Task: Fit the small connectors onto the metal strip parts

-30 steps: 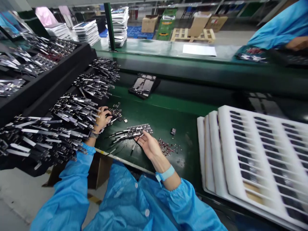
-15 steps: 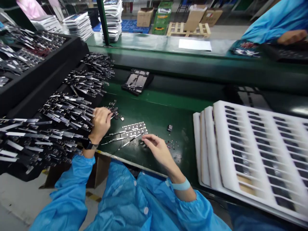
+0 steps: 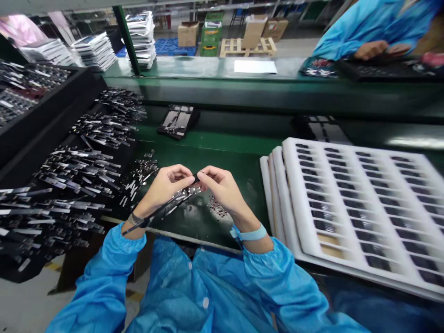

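Both hands meet over the green bench, fingertips almost touching. My left hand is closed in a pinch on a small dark part, whose exact kind I cannot make out. My right hand pinches the same part from the other side. Just below the fingers lie thin flat circuit strips, partly hidden by my left hand. Tiny reddish bits are scattered under my right hand. Left of my left hand is a spread of small metallic pieces.
Bundles of silvery strips fill the left side beside a black foam tray. White foam trays with dark parts in slots are stacked at right. A dark stack lies farther back. Across the bench a co-worker's hands are busy.
My left hand has left the small pieces at left and come right to meet my right hand. The two now pinch a small dark part together. The view has shifted right.
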The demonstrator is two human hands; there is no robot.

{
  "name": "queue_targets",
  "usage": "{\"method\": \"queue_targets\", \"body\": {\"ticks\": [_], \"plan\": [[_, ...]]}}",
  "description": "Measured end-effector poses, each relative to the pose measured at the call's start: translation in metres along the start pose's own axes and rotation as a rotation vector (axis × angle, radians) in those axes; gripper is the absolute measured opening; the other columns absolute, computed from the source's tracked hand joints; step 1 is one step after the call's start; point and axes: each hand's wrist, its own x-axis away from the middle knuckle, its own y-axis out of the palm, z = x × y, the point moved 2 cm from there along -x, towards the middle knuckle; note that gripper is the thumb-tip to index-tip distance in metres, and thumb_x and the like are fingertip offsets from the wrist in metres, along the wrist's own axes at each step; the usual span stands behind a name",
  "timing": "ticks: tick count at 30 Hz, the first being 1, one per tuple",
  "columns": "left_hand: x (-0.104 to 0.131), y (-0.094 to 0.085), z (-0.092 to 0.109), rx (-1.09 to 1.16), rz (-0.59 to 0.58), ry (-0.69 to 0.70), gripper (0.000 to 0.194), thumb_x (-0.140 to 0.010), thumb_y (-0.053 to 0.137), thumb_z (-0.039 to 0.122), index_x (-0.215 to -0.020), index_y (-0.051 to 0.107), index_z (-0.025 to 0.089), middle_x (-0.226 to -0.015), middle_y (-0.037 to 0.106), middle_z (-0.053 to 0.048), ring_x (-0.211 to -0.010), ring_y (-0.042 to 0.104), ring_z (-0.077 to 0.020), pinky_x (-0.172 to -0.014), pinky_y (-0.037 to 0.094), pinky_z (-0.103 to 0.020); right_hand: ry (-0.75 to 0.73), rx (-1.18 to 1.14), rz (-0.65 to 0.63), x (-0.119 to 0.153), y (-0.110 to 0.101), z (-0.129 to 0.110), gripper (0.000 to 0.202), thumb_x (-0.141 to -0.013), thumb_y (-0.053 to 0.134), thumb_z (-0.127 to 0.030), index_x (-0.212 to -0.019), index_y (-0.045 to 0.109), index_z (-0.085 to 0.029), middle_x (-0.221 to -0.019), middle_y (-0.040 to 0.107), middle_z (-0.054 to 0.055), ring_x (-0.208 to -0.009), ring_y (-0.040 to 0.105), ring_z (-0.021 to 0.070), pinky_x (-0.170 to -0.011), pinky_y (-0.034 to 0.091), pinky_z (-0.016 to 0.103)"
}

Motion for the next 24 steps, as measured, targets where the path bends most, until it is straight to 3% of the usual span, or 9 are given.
{"method": "queue_targets", "body": {"ticks": [6, 12, 15, 21, 24], "plan": [[-0.021, 0.007, -0.022, 0.175, -0.199, -0.187, 0.046, -0.091, 0.076, 0.061, -0.092, 0.075, 0.015, -0.079, 0.075, -0.006, -0.07, 0.069, -0.016, -0.068, 0.053, -0.027, 0.034, -0.04, 0.066, -0.008, -0.024, 0.012, 0.035, -0.087, 0.082, -0.048, -0.072, 0.073, -0.018, -0.063, 0.067, 0.0, -0.056, 0.053, 0.0107, -0.058, 0.042, 0.025], [-0.041, 0.015, -0.024, 0.215, -0.244, -0.348, 0.041, -0.077, 0.092, 0.047, -0.094, 0.076, 0.014, -0.074, 0.071, -0.004, -0.064, 0.066, -0.0147, -0.061, 0.051, -0.026, 0.046, -0.09, 0.146, -0.008, -0.049, 0.024, 0.036, -0.083, 0.084, -0.051, -0.07, 0.069, -0.02, -0.061, 0.068, -0.001, -0.054, 0.054, 0.0104, -0.055, 0.042, 0.023], [-0.059, 0.023, -0.014, 0.102, -0.287, -0.34, 0.034, -0.075, 0.093, 0.04, -0.088, 0.075, 0.014, -0.072, 0.069, -0.002, -0.06, 0.061, -0.0119, -0.06, 0.048, -0.025, 0.048, -0.141, 0.187, -0.003, -0.058, 0.032, 0.037, -0.084, 0.083, -0.053, -0.073, 0.069, -0.021, -0.062, 0.068, -0.001, -0.053, 0.055, 0.0106, -0.054, 0.041, 0.022], [-0.11, 0.044, 0.026, -0.338, -0.424, -0.137, 0.029, -0.082, 0.083, 0.042, -0.083, 0.074, 0.015, -0.075, 0.073, -0.004, -0.064, 0.06, -0.0129, -0.064, 0.047, -0.026, 0.054, -0.275, 0.278, 0.002, -0.068, 0.046, 0.038, -0.086, 0.077, -0.058, -0.079, 0.066, -0.022, -0.063, 0.067, -0.002, -0.054, 0.055, 0.0116, -0.052, 0.04, 0.023], [-0.132, 0.057, 0.053, -0.541, -0.542, -0.097, 0.029, -0.084, 0.078, 0.044, -0.086, 0.074, 0.015, -0.078, 0.076, -0.005, -0.068, 0.063, -0.0154, -0.068, 0.048, -0.028, -0.057, -0.14, 0.447, 0.006, -0.072, 0.04, 0.034, -0.095, 0.067, -0.054, -0.09, 0.07, -0.021, -0.079, 0.073, 0.003, -0.07, 0.064, 0.0169, -0.064, 0.048, 0.028]]}}
